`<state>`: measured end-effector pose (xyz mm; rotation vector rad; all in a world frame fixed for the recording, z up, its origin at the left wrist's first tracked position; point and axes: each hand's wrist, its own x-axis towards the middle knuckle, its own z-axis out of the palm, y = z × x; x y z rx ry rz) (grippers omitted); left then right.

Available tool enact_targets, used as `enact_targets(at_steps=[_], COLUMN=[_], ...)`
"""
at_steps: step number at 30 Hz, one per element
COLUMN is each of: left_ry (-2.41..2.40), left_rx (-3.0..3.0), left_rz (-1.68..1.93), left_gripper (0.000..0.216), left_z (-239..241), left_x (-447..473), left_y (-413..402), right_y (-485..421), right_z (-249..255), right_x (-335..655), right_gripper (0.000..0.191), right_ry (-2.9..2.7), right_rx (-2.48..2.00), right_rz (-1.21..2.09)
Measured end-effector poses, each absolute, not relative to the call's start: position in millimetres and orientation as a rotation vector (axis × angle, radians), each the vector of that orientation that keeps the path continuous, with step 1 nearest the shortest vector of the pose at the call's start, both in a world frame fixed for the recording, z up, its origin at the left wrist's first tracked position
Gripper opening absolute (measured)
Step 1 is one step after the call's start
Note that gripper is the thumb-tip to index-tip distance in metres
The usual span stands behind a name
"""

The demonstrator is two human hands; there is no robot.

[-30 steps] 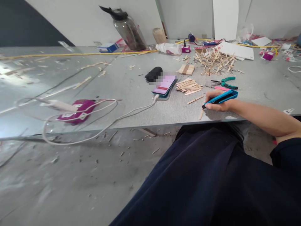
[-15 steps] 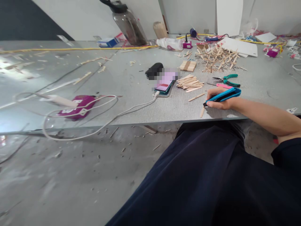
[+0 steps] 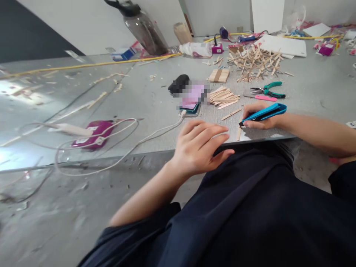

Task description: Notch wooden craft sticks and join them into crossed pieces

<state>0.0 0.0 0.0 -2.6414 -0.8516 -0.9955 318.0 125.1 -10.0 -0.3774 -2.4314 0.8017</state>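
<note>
Left hand (image 3: 201, 146) newly in view, loose, empty; right hand (image 3: 257, 118) grips cutter (image 3: 265, 112), crosswise, tip left

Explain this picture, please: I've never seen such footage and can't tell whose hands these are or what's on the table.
No machine here: a camera worn on a person's head looks down at their own bare hands. The right hand grips a blue utility knife, its dark tip close to a short wooden stick on the grey table. The left hand hovers open by the table's near edge, holding nothing. Further back lie a pile of flat wooden sticks, a phone on a white cable and green-handled pliers.
</note>
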Motion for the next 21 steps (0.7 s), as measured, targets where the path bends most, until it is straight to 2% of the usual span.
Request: enact_targets(at_steps=[5,8,11,16,21], left_ry=[-0.745,-0.824,-0.872,-0.927,-0.793], left_rx=[-2.651,-2.720,-2.704,-2.701,-2.608], left_rz=[-0.904,-0.910,-1.024,-0.998,-1.106], left_gripper=[0.038,0.025,0.016,0.021,0.013], left_z=[-37.4,-52.4,-55.8,-54.5,-55.7], left_x=[22.0,33.4,39.3,43.2,44.5], left_y=[16.2,19.2,20.2,23.1,23.2], right_y=[128.0,128.0,125.2,121.9,124.2], right_z=[-12.0,-9.9,-5.4,1.7,4.6], right_x=[320.1,319.7,317.7,316.8,318.1], right_gripper=[0.032,0.032,0.032,0.025,0.031], right_ry=[-2.434,-2.443,-2.387,-2.115,-2.268], right_rx=[-0.408,-0.418,-0.458,-0.564,-0.506], right_rz=[0.795,0.806,0.820,0.835,0.836])
